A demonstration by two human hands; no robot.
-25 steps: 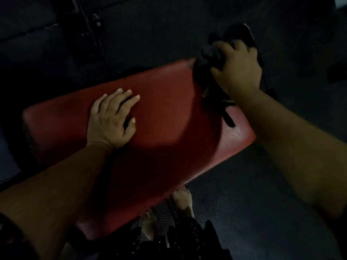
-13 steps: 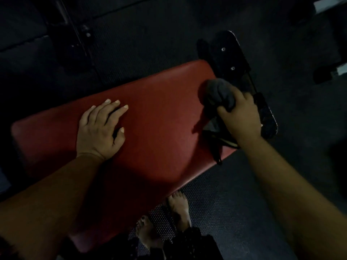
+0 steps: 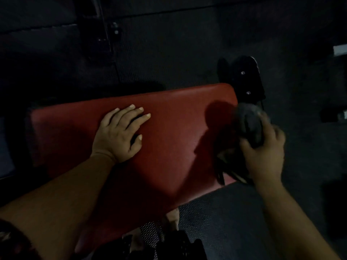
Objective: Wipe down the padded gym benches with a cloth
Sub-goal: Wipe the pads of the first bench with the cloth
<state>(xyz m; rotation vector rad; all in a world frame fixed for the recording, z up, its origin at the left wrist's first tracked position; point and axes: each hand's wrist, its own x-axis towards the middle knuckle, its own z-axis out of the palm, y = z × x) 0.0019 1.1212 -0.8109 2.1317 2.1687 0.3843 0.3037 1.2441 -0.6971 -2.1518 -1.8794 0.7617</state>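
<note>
Red padded bench (image 3: 169,147), seen from above: its long axis runs from the left of the frame to the right, rising slightly, with the rounded right end just beside a black metal bracket (image 3: 247,79) bearing two pale bolts. The pad's left end fades into darkness, and its near-left corner is cut off by the forearm and the lower edge of the frame. The upholstery is smooth and faintly grained, shadowed across the lower right. A dark grey cloth (image 3: 247,122) sits bunched at the pad's right end, overlapping the edge – a loose tail trails below it. The right hand (image 3: 262,152) grips the cloth, fingers curled round it; motion blur hides their detail. The left hand (image 3: 118,136) rests palm down at centre-left of the pad, fingers straight and slightly apart. Below the pad, part of a bare foot (image 3: 172,216) shows on the textured rubber floor (image 3: 234,212).
</note>
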